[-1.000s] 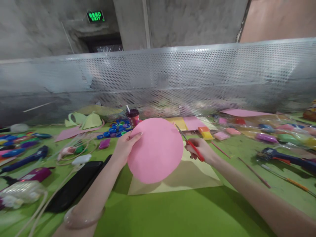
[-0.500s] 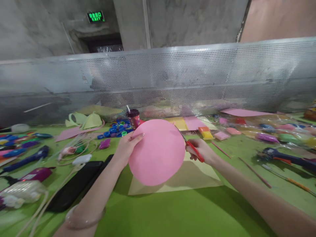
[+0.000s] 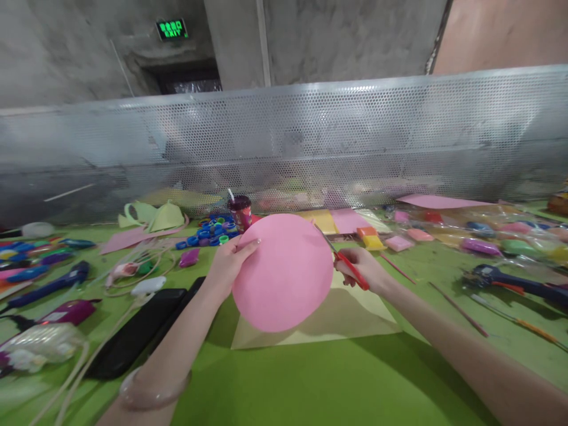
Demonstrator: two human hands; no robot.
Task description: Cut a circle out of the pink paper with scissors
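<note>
My left hand (image 3: 228,263) pinches the left edge of a pink paper disc (image 3: 281,272) and holds it up above the green table (image 3: 288,384). My right hand (image 3: 361,269) grips red-handled scissors (image 3: 344,260), whose blades touch the disc's upper right edge. Under the disc a pale yellow sheet (image 3: 341,316) lies flat on the table.
A black case (image 3: 133,331), cords and coloured tools lie at the left. Blue bottle caps (image 3: 208,232) and a dark cup (image 3: 240,212) sit behind the disc. Coloured clay blocks (image 3: 373,239), thin sticks (image 3: 457,307) and bagged items lie at the right. A perforated metal screen (image 3: 310,142) closes the back.
The pink disc has shifted slightly to the right and turned a little against the scissors. Both hands stay almost where they were.
</note>
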